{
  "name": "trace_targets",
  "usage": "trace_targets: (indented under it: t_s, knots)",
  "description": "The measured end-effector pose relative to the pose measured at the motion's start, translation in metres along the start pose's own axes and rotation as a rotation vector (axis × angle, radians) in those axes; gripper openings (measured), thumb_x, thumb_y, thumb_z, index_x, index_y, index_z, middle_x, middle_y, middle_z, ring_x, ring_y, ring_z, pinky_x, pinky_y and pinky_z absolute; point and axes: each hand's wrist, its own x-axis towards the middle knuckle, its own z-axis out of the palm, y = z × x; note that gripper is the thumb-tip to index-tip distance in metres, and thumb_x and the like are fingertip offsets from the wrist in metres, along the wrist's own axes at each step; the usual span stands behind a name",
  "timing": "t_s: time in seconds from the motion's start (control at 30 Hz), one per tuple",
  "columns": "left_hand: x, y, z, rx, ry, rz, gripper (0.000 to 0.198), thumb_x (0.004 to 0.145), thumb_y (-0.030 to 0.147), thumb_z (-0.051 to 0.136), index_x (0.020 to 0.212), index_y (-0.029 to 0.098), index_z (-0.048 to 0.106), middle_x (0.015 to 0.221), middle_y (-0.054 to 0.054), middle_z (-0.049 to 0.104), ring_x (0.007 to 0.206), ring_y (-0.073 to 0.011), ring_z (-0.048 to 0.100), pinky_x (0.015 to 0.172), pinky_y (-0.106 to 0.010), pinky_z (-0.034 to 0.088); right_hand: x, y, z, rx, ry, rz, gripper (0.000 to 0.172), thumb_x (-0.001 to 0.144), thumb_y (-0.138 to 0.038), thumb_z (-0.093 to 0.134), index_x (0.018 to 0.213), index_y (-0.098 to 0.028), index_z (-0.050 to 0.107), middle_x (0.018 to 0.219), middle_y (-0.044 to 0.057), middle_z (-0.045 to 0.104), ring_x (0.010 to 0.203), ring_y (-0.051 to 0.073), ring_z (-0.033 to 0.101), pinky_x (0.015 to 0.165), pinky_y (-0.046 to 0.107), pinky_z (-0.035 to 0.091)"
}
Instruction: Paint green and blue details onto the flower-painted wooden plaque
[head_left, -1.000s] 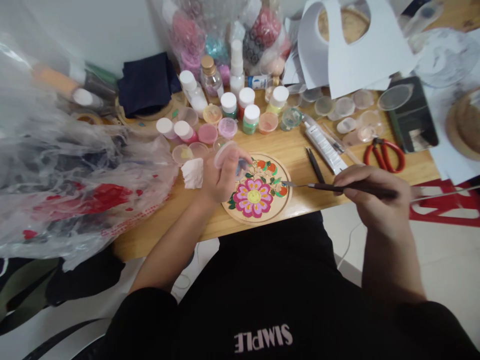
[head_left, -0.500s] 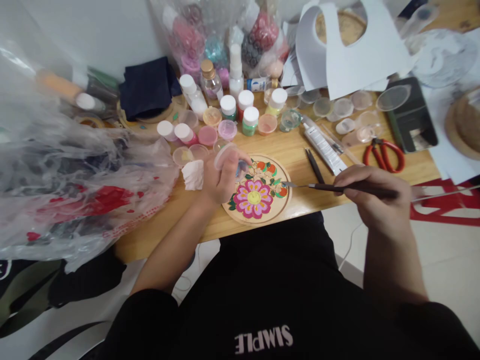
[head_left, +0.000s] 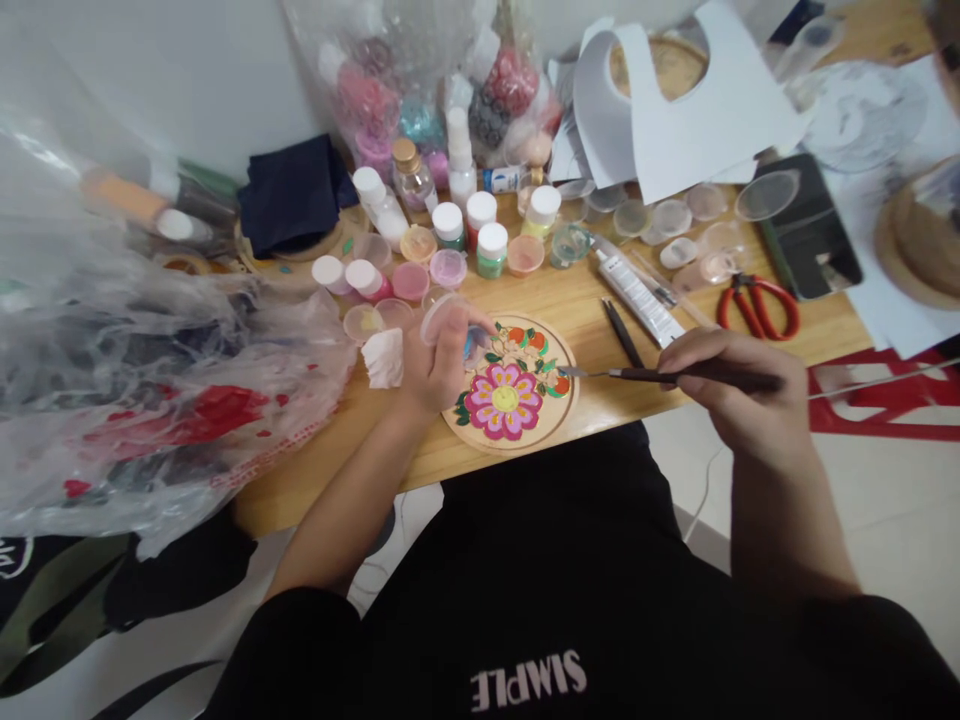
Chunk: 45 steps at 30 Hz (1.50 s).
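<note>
My left hand is closed around a small clear plastic cup with blue inside, its round lid standing tilted by the thumb. The cup is above the left part of a round wooden board. On the board is a pink flower with a yellow centre, plus green leaves and orange fruits outlined in gold. From the right, my right hand grips a slim palette knife by its dark handle. Its narrow metal tip is at the fruit on the board's right side; whether it touches, I cannot tell.
Small jars and open cups of colour stand behind the board. A white glue tube, dark tweezers, red-handled pliers and a black phone lie to the right. Crumpled plastic bags cover the left; a tissue lies near my left hand.
The whole view has shifted slightly. Slightly more of the blue in the cup shows. The palette knife's tip stays at the same fruit on the board.
</note>
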Motion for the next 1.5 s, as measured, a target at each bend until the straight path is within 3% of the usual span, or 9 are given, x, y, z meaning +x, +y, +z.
trace_targets:
  t_s: [0.4,0.97,1.17,1.3,1.5]
  knots:
    - [-0.001,0.000,-0.001,0.045,-0.011,-0.010,0.061,0.104,0.063,0.042,0.074,0.021,0.074,0.065,-0.003,0.067,0.054,-0.0121,0.058,0.053,-0.029,0.044,-0.003,-0.005,-0.001,-0.009,0.014,-0.019,0.017,0.075,-0.011,0.072,0.079,-0.026,0.080,0.077,0.001,0.073,0.075,0.014,0.066,0.067,0.027,0.048]
    - [0.000,0.001,-0.001,0.042,-0.006,0.032,0.057,0.107,0.055,0.042,0.076,0.021,0.076,0.063,-0.002,0.067,0.052,-0.0115,0.056,0.050,-0.029,0.039,-0.003,-0.007,-0.001,-0.013,0.030,0.014,0.016,0.072,-0.014,0.075,0.077,-0.028,0.080,0.077,-0.001,0.074,0.074,0.013,0.066,0.066,0.026,0.048]
    - [0.001,0.004,-0.001,0.067,-0.003,0.024,0.059,0.104,0.061,0.043,0.074,0.022,0.075,0.062,-0.002,0.066,0.053,-0.0128,0.057,0.050,-0.030,0.041,-0.005,-0.008,-0.003,-0.021,0.009,0.012,0.016,0.072,-0.015,0.074,0.078,-0.028,0.080,0.076,-0.002,0.073,0.073,0.013,0.066,0.065,0.026,0.048]
    - [0.001,0.002,-0.003,0.058,0.015,0.010,0.059,0.104,0.061,0.042,0.075,0.022,0.075,0.062,-0.002,0.065,0.054,-0.0130,0.057,0.052,-0.030,0.042,-0.004,-0.007,-0.002,0.034,0.078,0.056,0.012,0.069,-0.016,0.076,0.074,-0.026,0.081,0.073,0.000,0.072,0.067,0.013,0.064,0.061,0.027,0.046]
    - [0.002,-0.006,-0.006,0.035,0.061,-0.022,0.056,0.103,0.061,0.045,0.074,0.024,0.076,0.061,-0.002,0.066,0.059,-0.0142,0.062,0.052,-0.029,0.042,0.007,0.003,0.008,0.288,0.264,0.264,0.002,0.062,-0.021,0.073,0.061,-0.020,0.073,0.053,0.002,0.063,0.049,0.015,0.057,0.047,0.029,0.040]
